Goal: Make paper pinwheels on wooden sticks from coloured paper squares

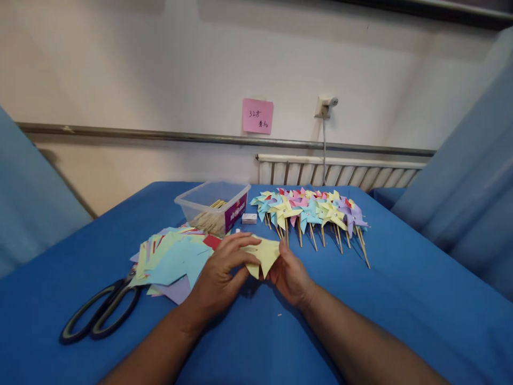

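Note:
A pale yellow paper piece [264, 255], cut with pointed flaps, is held up between both hands above the blue-covered table. My left hand [224, 272] grips it from the left, fingers laid over its top and thumb below. From the right, my right hand [292, 275] pinches its edge with the thumb on top; its other fingers are partly hidden behind the paper. To the left of my left hand lies a loose pile of coloured paper sheets [172, 259]. Large dark-handled scissors [102, 307] rest beside that pile, blades hidden under it.
A clear plastic box [212, 206] of wooden sticks stands behind the paper pile, with a small white box [249, 218] next to it. Several finished paper pinwheels [310, 213] on sticks lie at the back right. Blue curtains [468, 192] hang at both sides.

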Motion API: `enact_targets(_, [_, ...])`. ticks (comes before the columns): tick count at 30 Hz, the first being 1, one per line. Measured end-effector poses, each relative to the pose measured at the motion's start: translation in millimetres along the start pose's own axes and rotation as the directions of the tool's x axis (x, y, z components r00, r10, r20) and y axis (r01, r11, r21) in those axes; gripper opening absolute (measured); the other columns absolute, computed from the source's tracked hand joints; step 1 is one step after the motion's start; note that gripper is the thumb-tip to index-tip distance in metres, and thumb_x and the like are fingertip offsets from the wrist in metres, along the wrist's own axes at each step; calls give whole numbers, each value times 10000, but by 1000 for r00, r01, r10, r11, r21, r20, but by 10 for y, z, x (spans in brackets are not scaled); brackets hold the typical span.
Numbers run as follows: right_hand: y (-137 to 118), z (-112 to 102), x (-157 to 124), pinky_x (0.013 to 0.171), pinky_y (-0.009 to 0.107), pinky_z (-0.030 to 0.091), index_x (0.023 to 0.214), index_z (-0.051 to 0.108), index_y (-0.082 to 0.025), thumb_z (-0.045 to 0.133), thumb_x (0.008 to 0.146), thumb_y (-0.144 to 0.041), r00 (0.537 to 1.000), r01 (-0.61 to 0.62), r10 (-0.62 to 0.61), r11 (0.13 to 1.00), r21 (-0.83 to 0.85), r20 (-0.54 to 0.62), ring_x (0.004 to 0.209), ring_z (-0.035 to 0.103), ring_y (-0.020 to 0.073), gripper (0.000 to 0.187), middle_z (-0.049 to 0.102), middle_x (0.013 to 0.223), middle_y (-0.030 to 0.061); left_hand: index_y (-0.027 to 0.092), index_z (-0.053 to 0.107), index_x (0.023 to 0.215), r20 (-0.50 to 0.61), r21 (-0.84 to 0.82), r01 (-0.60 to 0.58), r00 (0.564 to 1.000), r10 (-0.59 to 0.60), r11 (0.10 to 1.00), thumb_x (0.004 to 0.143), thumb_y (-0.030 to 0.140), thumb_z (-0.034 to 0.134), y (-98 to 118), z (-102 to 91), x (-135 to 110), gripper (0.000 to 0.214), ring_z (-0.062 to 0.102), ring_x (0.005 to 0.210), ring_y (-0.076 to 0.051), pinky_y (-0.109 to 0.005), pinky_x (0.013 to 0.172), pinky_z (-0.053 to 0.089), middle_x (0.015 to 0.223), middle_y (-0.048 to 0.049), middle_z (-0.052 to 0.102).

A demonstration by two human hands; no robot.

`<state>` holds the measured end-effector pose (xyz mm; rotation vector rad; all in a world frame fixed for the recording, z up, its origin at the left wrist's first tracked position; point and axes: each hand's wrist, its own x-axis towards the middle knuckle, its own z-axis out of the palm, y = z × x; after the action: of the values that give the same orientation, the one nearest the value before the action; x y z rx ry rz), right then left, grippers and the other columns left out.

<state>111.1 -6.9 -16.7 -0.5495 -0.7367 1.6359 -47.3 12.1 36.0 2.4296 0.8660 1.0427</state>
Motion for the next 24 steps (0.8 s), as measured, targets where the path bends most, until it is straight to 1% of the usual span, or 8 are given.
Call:
enact_targets(4, [18, -9, 42, 862, 340, 489, 1078, 642, -188, 742, 705, -335, 981, 111, -100, 992, 63, -165, 1012, 623, 226, 413, 679, 1116, 70, 259, 687, 898, 7, -48, 0, 1000, 0, 999, 797, 136, 528, -52, 102, -15, 225, 397, 1276, -245, -457, 1065, 297, 1282, -30, 570])
enact_targets(6, [36, -27, 78, 878, 369, 492, 1050, 651, -178, 758, 687, -309, 958, 151, -135, 988, 44, -254, 1000, 634, 242, 400, 691, 1092, 75, 261, 625, 1098, -93, -150, 118, 987, -133, 982, 792, 187, 571, -84, 147, -13, 319, 407, 1273, -251, -457, 1063, 299, 1349, -55, 512])
enact_targets(8, [42, -48, 107, 875, 394, 500, 1044, 654, -178, 748, 699, -329, 934, 180, -164, 983, 22, -316, 971, 649, 251, 389, 697, 1080, 80, 232, 524, 1235, -151, -346, 261, 932, -328, 901, 786, 254, 604, -117, 189, -3, 457, 462, 1230, -252, -442, 1037, 338, 1342, -97, 510])
enact_targets(11, [39, -83, 129, 862, 412, 511, 1032, 661, -180, 731, 719, -365, 906, 213, -208, 977, -28, -368, 938, 662, 254, 370, 706, 1059, 79, 166, 533, 1192, 4, -620, 423, 843, -537, 660, 792, 343, 603, -153, 245, 12, 443, 566, 1097, -252, -402, 934, 426, 1212, -132, 598])
enact_targets(13, [44, -109, 135, 858, 411, 515, 1010, 668, -176, 724, 725, -381, 892, 228, -238, 971, -72, -385, 938, 662, 255, 356, 715, 1032, 78, 148, 577, 1113, 162, -680, 512, 804, -573, 525, 793, 377, 601, -156, 279, 13, 394, 603, 1008, -238, -363, 856, 457, 1120, -127, 641])
enact_targets(15, [63, -130, 139, 856, 408, 516, 996, 672, -170, 718, 729, -392, 887, 228, -252, 968, -109, -386, 942, 661, 256, 350, 721, 1010, 82, 145, 612, 1022, 255, -687, 562, 781, -570, 461, 765, 379, 638, -143, 308, 8, 348, 622, 888, -202, -314, 772, 466, 998, -100, 673])
enact_targets(20, [93, -122, 128, 834, 404, 518, 973, 680, -153, 739, 714, -363, 907, 188, -218, 975, -116, -360, 889, 675, 254, 339, 725, 982, 97, 143, 592, 735, 225, -636, 586, 764, -605, 502, 699, 364, 696, -124, 309, 13, 247, 535, 576, -113, -238, 573, 405, 636, -8, 622])
enact_targets(24, [-10, -105, 92, 806, 381, 519, 984, 687, -137, 749, 702, -326, 960, 161, -177, 983, -92, -219, 840, 682, 242, 345, 731, 940, 101, 155, 555, 685, 165, -540, 580, 784, -598, 611, 707, 382, 673, -161, 232, 35, 257, 494, 514, -103, -233, 534, 366, 543, 24, 567])
